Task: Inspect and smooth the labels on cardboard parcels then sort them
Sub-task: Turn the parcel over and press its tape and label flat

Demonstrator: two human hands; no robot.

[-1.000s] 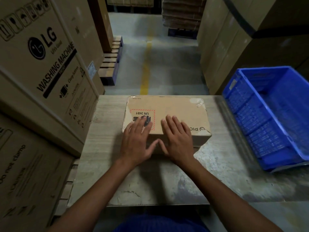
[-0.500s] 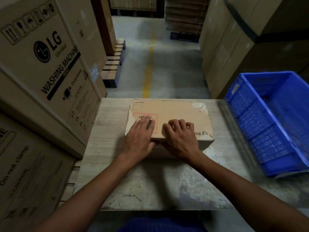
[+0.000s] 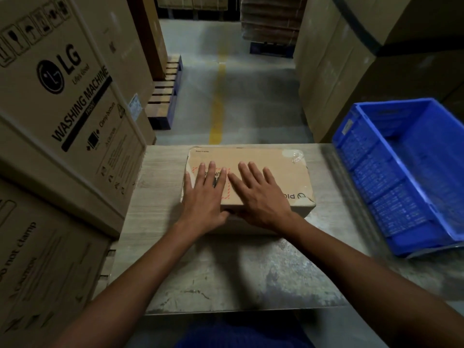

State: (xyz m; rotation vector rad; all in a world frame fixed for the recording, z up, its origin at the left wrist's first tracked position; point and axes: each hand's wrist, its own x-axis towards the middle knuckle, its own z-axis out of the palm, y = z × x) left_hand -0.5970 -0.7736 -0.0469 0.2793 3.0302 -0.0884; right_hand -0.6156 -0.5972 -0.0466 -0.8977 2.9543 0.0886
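A brown cardboard parcel [image 3: 266, 159] lies flat on the worn table [image 3: 226, 272]. A label with a red dashed border [image 3: 228, 189] sits on the parcel's top left part, mostly covered. My left hand [image 3: 204, 194] lies flat on that label with fingers spread. My right hand [image 3: 261, 194] presses flat on the parcel top just right of the label, fingers apart. Both thumbs reach over the parcel's near edge. Crumpled clear tape [image 3: 295, 156] shows at the far right corner.
A blue plastic crate [image 3: 371, 172] stands at the table's right end. Large LG washing machine cartons [image 3: 62, 96] are stacked close on the left. More tall cartons [image 3: 351, 71] rise behind right. A floor aisle with a yellow line [image 3: 218, 104] and pallets [image 3: 165, 91] lies beyond.
Both hands slid forward over the parcel top. The right hand's fingers, curled half a second ago, are now spread flat. The parcel stayed in place.
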